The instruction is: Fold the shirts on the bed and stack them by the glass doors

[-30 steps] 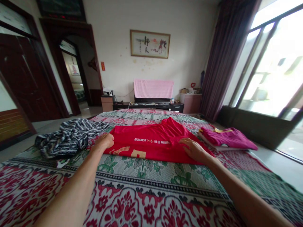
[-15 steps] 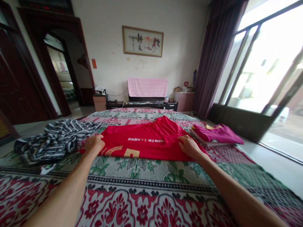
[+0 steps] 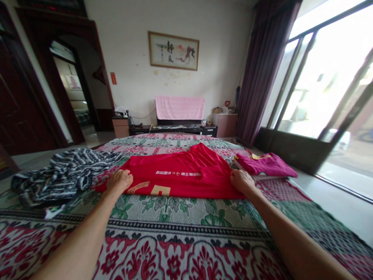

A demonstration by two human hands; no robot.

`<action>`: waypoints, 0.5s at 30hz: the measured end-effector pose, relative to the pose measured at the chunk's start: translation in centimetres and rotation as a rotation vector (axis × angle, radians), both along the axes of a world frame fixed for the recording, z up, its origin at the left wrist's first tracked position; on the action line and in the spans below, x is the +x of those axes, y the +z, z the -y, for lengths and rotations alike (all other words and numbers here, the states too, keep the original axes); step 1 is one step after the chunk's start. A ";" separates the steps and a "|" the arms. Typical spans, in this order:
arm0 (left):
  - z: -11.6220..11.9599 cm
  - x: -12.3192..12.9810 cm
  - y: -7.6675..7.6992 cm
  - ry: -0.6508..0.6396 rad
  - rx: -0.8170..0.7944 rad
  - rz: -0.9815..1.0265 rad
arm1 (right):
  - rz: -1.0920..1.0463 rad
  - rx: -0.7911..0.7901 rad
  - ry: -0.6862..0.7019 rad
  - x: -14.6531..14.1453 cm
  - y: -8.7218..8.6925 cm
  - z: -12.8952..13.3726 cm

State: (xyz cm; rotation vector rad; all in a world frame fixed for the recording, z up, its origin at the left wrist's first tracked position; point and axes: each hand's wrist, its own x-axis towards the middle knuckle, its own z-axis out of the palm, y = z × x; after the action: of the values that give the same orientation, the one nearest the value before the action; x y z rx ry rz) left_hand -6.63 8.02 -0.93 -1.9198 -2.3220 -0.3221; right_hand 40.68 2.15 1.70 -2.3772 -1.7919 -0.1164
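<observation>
Red printed shirt: lies flat on the patterned bedspread, in front of the person and between the two hands; its near edge runs nearly straight, while the far side rises to a rumpled peak right of the middle.

Left hand: on the shirt's left part, fingers curled in and seemingly pinching a bit of cloth; some red fabric shows beyond the wrist.

Right hand: at the shirt's right part, fingers bent and close together on the cloth; whether they pinch it or only press down, I cannot tell.

Fabric: looks thin, smooth and faintly shiny, so probably light, limp and a little slippery; it should crease easily and slide over itself, with little risk of damage.

Lettering and gold print: the printed areas may be slightly stiffer than the plain cloth, and are better left flat than gripped.

Best hold: the corners at both ends, thumb above and fingers beneath, taking all layers so that none slips; light, even tension would keep the near edge straight.

Black-and-white knit garment: in a loose heap on the bedspread, left of the left hand.

Magenta garment: folded, at the right, just beyond the right hand.
</observation>
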 end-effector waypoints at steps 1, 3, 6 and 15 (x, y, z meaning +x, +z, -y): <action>-0.1 0.0 0.2 0.003 -0.009 -0.008 | 0.005 -0.017 0.009 0.1 0.3 -0.1; -0.5 0.0 0.9 -0.001 0.009 -0.030 | 0.017 -0.016 0.039 0.1 1.0 -0.6; -1.6 0.1 2.0 -0.051 0.115 -0.077 | 0.020 0.077 0.105 -0.2 2.2 -2.2; -6.1 0.5 1.5 -0.139 0.135 -0.022 | -0.475 0.243 0.172 0.1 1.0 -10.1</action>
State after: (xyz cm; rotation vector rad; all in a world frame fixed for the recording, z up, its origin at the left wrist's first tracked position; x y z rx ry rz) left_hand -6.14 14.17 0.55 -2.0112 -2.0996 -0.4557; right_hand 40.80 12.20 2.68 -1.8763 -1.6319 0.2211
